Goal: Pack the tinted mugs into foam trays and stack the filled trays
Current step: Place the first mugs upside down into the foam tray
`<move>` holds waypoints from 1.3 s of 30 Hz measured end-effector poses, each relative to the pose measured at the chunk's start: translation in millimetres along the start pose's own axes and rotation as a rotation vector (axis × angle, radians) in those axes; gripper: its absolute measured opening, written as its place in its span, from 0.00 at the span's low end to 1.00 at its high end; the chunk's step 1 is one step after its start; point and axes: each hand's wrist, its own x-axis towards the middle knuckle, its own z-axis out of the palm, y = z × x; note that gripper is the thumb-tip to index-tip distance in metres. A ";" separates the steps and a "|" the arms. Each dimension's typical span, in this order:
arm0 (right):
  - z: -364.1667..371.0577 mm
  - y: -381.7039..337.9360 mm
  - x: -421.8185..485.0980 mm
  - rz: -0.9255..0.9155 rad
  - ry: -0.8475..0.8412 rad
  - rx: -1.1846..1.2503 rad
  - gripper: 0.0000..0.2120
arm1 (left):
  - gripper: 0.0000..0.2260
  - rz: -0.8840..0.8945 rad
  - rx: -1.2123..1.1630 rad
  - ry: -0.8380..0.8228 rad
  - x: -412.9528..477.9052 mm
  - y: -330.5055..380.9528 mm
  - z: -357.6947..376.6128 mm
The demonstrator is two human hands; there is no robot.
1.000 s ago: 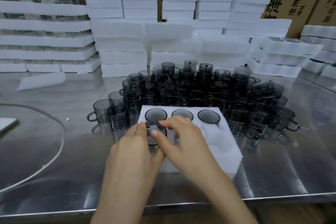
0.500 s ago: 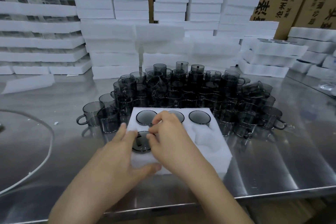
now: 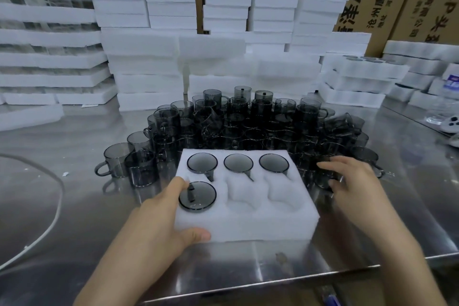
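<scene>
A person is packing dark tinted mugs at a steel desk. A white foam tray is lying with its long side running left to right in front of them. Four mugs are sitting in it: three filling the far row, one in the near left pocket. The middle pocket and right pocket are lying empty. The left grip is clamping the tray's near left corner, thumb pressing the front wall. The right grip is hovering just right of the tray, fingers curving over a loose mug at the near edge of the pile. Blur is hiding whether they are closing on it. This grip is the nearer one to the pile, and the empty pockets are lying to its left.
</scene>
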 end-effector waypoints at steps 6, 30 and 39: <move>-2.1 20.5 12.8 -0.113 -0.084 -0.077 0.22 | 0.31 0.011 -0.006 -0.014 5.1 1.4 2.8; -0.3 58.9 36.7 -0.188 -0.047 0.119 0.12 | 0.29 0.117 0.428 -0.175 40.2 56.6 4.7; 7.7 51.8 37.2 -0.195 0.085 0.169 0.06 | 0.36 0.142 0.398 -0.909 134.3 77.0 -44.2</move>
